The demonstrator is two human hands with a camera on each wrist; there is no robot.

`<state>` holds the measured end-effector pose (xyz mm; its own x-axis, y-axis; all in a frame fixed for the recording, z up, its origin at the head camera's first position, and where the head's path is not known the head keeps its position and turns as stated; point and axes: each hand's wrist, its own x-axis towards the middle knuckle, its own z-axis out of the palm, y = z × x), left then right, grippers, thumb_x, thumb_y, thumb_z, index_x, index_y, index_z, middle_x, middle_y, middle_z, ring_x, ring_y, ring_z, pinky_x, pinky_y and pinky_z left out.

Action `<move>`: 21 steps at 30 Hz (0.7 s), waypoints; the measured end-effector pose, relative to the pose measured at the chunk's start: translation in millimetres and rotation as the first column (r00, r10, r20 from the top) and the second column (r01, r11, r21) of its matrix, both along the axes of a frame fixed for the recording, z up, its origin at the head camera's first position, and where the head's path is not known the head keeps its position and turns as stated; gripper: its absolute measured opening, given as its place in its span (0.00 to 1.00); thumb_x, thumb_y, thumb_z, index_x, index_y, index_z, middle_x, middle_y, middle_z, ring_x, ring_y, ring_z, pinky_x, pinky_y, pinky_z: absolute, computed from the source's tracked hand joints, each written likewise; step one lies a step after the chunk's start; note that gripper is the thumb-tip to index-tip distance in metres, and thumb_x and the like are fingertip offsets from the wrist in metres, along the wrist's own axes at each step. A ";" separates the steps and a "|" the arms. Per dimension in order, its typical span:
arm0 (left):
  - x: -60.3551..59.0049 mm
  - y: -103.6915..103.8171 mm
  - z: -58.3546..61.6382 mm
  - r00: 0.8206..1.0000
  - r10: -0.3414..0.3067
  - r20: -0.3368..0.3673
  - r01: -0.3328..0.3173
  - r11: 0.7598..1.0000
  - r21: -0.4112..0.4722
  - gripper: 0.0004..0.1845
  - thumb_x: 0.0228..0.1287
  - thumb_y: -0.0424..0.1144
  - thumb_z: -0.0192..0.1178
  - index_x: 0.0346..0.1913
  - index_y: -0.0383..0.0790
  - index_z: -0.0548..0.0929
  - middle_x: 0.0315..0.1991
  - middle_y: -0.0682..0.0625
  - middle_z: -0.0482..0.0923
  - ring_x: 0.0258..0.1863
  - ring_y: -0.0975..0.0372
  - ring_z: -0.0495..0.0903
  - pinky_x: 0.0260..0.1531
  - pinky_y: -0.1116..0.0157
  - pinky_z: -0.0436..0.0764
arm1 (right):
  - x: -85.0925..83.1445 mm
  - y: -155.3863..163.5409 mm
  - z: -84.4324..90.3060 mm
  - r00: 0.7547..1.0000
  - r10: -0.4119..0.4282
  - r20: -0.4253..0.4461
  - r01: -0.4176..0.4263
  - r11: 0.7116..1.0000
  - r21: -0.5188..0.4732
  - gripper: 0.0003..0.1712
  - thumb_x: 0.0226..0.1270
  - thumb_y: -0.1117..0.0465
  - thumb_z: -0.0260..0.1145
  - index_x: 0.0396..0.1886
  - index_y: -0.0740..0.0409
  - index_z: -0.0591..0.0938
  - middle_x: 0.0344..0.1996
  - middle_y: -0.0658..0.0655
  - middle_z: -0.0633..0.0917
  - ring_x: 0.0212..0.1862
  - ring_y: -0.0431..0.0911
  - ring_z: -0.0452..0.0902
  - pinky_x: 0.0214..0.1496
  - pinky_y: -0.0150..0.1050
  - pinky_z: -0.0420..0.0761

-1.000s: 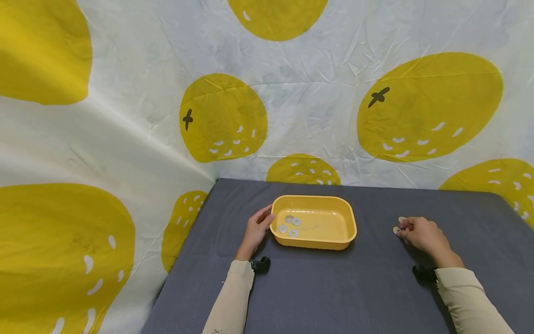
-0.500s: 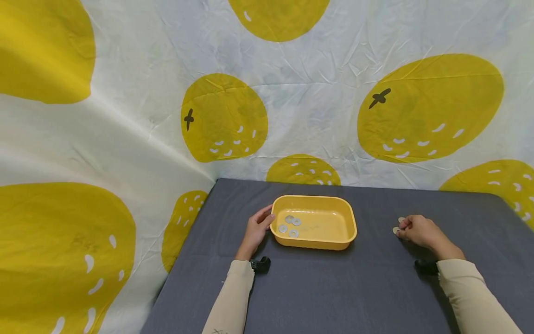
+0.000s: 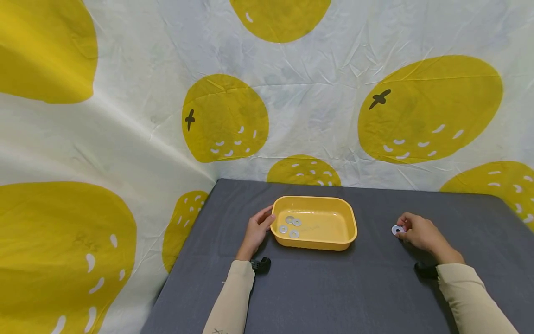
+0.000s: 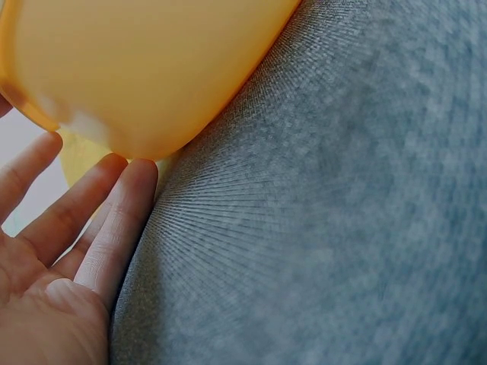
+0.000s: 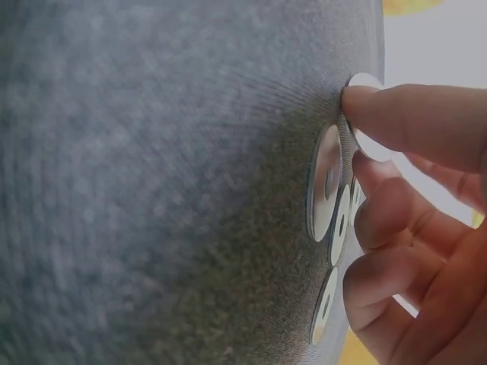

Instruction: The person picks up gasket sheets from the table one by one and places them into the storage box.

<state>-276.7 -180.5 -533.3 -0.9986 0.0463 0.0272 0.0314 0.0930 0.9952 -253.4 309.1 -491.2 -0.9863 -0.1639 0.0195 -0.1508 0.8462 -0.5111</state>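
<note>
Grey tabletop (image 3: 325, 287) open; right hand (image 3: 419, 232) pinching washer (image 3: 397, 229) beside tray (image 3: 314, 225).

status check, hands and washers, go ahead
Left hand open against yellow tray. Right hand fingers pinching washer. Three washers in tray. Nothing in the way.

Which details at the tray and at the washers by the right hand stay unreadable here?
- Washers, right wrist view: fingers cover part of them, so the count is uncertain.
- Head view: right hand hides all but one washer.
- Yellow tray, left wrist view: frame edge crops it; its inside is unseen.
- Left hand: thumb contact with the rim too small to tell.
</note>
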 end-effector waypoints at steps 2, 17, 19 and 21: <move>0.0 -0.1 -0.1 1.000 0.001 0.002 -0.001 1.000 -0.004 0.22 0.75 0.45 0.61 0.69 0.55 0.78 0.60 0.44 0.82 0.56 0.55 0.84 0.50 0.64 0.86 | 1.0 -1.2 -0.5 1.000 0.006 -0.007 -0.006 1.000 -0.005 0.15 0.58 0.63 0.76 0.41 0.62 0.79 0.29 0.54 0.83 0.27 0.41 0.73 0.29 0.36 0.70; 0.5 -1.2 -0.1 0.999 -0.036 -0.017 0.036 0.999 0.037 0.25 0.75 0.44 0.62 0.72 0.48 0.76 0.63 0.36 0.79 0.61 0.43 0.80 0.50 0.62 0.86 | 5.6 -2.6 3.6 0.998 0.011 0.064 -0.008 0.999 -0.052 0.16 0.69 0.59 0.70 0.51 0.63 0.81 0.31 0.54 0.86 0.29 0.43 0.78 0.28 0.38 0.75; -0.7 -1.9 -0.4 0.999 -0.044 -0.009 0.045 0.998 0.042 0.26 0.76 0.43 0.61 0.73 0.46 0.74 0.64 0.35 0.78 0.62 0.41 0.79 0.51 0.61 0.86 | 5.9 -3.6 3.7 0.998 0.002 0.057 0.001 0.998 -0.064 0.16 0.70 0.59 0.69 0.53 0.63 0.81 0.30 0.54 0.86 0.28 0.42 0.78 0.27 0.38 0.75; -2.1 -2.9 -0.1 0.998 -0.055 0.001 0.055 0.997 0.047 0.26 0.76 0.40 0.59 0.74 0.43 0.73 0.65 0.33 0.77 0.62 0.40 0.79 0.51 0.59 0.86 | 6.0 -5.0 3.3 0.998 -0.001 0.056 0.006 0.996 -0.086 0.17 0.71 0.60 0.68 0.55 0.64 0.81 0.29 0.54 0.86 0.26 0.41 0.77 0.26 0.38 0.75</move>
<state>-278.9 -183.4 -533.4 -0.9946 0.0999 0.0288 0.0334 0.0444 0.9985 -247.4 304.0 -487.9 -0.9868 -0.1604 -0.0214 -0.1171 0.7994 -0.5892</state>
